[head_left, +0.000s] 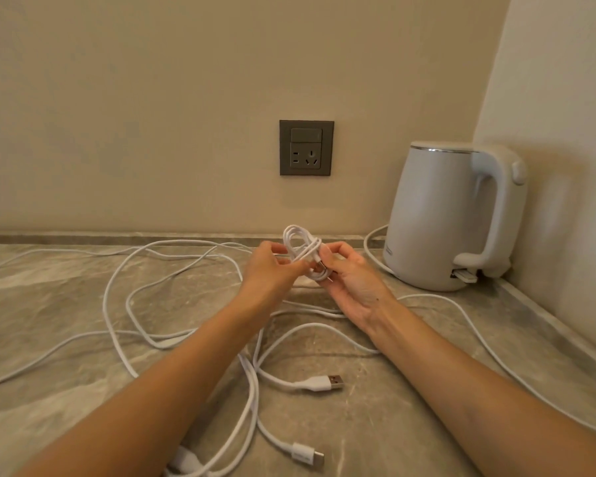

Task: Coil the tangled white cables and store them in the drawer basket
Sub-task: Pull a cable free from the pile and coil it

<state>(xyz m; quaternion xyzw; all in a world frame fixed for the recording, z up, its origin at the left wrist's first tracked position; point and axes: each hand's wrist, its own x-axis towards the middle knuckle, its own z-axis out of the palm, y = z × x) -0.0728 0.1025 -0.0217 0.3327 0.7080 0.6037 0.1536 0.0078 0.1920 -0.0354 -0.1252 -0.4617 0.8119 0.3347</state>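
Observation:
A small coil of white cable is held up above the counter, in front of the wall. My left hand pinches the coil from the left, and my right hand grips its lower end, where a metal plug tip shows. Loose white cables lie tangled across the stone counter beneath my arms. One ends in a USB-A plug and another in a smaller plug near the front. No drawer basket is in view.
A white electric kettle stands at the back right corner with its own cord trailing left. A dark wall socket sits on the beige wall behind the hands. The marbled counter runs to the wall at the back and right.

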